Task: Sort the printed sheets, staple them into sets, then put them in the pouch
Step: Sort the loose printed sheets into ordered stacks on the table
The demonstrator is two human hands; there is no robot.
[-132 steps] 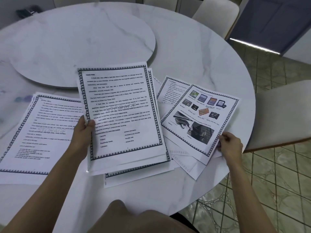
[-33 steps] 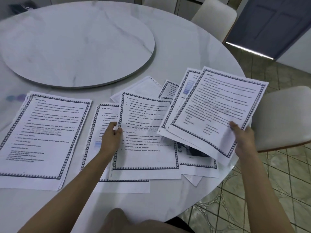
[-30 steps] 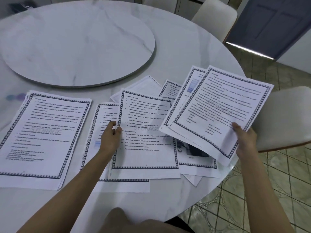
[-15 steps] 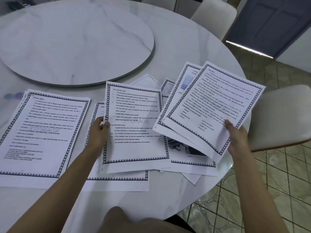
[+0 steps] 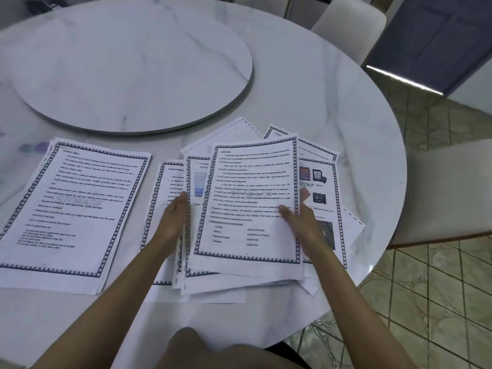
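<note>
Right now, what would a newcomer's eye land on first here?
The stack of bordered sheets in the middle of the table, the left hand against its left edge and the right hand pinching its right. Next, the neat pile at the left and the round turntable behind.

Views: I get one, worn on the head.
Facing: forward and steeply down onto the round surface [image 5: 332,107].
Nearness: close; the printed sheets [image 5: 247,203] fill mid-frame.
Edges: wide-angle bend; the far rim looks soft, possibly motion blur.
</note>
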